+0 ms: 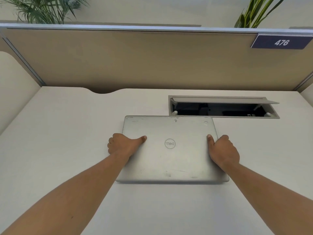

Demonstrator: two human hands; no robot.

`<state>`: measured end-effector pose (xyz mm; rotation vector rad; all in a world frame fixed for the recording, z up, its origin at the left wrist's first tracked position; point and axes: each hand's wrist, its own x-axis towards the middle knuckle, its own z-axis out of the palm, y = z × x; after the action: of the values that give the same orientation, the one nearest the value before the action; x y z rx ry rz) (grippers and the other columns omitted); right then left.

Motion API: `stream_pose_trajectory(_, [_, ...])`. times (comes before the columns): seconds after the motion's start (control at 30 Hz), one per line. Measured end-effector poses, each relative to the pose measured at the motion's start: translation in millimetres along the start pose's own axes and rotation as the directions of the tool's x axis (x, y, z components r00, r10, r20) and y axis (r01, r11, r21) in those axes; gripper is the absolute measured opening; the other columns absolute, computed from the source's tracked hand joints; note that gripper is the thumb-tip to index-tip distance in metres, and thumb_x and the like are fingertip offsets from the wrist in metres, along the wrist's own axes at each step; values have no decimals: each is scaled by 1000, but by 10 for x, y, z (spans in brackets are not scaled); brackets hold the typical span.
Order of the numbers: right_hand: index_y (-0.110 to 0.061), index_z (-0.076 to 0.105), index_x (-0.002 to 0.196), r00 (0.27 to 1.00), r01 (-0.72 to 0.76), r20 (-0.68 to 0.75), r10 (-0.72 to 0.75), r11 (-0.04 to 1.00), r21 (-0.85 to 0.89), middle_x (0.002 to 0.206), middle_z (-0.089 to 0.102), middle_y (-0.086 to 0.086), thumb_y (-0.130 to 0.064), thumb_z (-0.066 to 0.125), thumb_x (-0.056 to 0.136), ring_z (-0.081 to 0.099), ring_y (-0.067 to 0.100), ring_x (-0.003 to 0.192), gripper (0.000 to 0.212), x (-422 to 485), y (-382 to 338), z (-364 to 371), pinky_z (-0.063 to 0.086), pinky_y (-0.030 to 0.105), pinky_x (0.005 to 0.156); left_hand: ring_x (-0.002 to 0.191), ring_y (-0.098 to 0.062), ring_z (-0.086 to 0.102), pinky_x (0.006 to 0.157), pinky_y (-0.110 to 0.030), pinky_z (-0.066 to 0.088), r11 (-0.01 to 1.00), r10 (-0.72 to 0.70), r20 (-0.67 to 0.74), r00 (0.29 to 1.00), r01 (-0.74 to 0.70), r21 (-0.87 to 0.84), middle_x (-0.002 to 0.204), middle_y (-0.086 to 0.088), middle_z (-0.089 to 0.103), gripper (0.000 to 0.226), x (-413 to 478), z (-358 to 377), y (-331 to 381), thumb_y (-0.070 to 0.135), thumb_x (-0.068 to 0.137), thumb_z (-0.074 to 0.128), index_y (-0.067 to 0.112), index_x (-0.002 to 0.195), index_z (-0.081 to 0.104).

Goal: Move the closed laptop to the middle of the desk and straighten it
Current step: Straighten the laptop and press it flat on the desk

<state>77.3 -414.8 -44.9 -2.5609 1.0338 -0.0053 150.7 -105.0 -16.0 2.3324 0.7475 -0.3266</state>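
The closed laptop [171,150] lies flat near the middle of the worktop [67,133], its edges roughly parallel to the front. The left hand [123,145] grips its left side, the right hand [223,151] its right side, thumbs on the lid. Just behind it to the right, an open cable hatch [223,107] is sunk in the worktop. A partition [135,60] stands along the back, with a number sign [281,41] at its upper right.
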Motion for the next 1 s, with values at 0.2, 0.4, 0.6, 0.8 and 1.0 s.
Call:
stream_pose_trajectory(0.2, [-2,48,104,1000,8,-17,-9,999,-33,99,63,16,-63,36,92,61,38,89,63,50,-2,40,42,38,65,116,-35,50,95,-47,48,1000,-9,-18,1000,9,24,125,-16,53,106,42,80,-30,71,45,80,3,120,48])
stream_pose_trajectory(0.4, [-8,45,95,997,53,-60,-57,996,-68,93,62,12,-61,38,91,51,30,73,54,57,19,62,40,37,61,115,-35,49,94,-46,47,997,33,-61,998,-28,70,121,-15,52,102,46,152,-67,75,47,74,5,116,47])
stream_pose_trajectory(0.6, [-3,53,107,981,123,-129,-148,975,-183,104,60,16,-54,37,94,58,36,94,55,2,-51,44,46,42,70,113,-35,47,92,-43,41,961,184,-135,973,-149,234,120,-16,50,92,-32,237,-93,77,63,61,2,116,47])
stream_pose_trajectory(0.8, [-2,53,123,959,203,-152,-238,955,-216,129,57,17,-44,35,98,47,37,119,52,-74,-143,46,40,47,92,147,-30,19,118,-39,21,786,578,-81,812,-529,320,159,-18,24,92,-139,319,-107,54,88,51,-1,151,13])
stream_pose_trajectory(1.0, [-5,29,150,906,409,-66,-418,905,-118,159,27,11,-31,28,102,17,26,148,54,-124,-217,148,17,37,119,152,-22,1,123,-37,6,602,724,119,679,-707,370,165,-9,9,66,-260,467,-13,37,100,31,6,154,10])
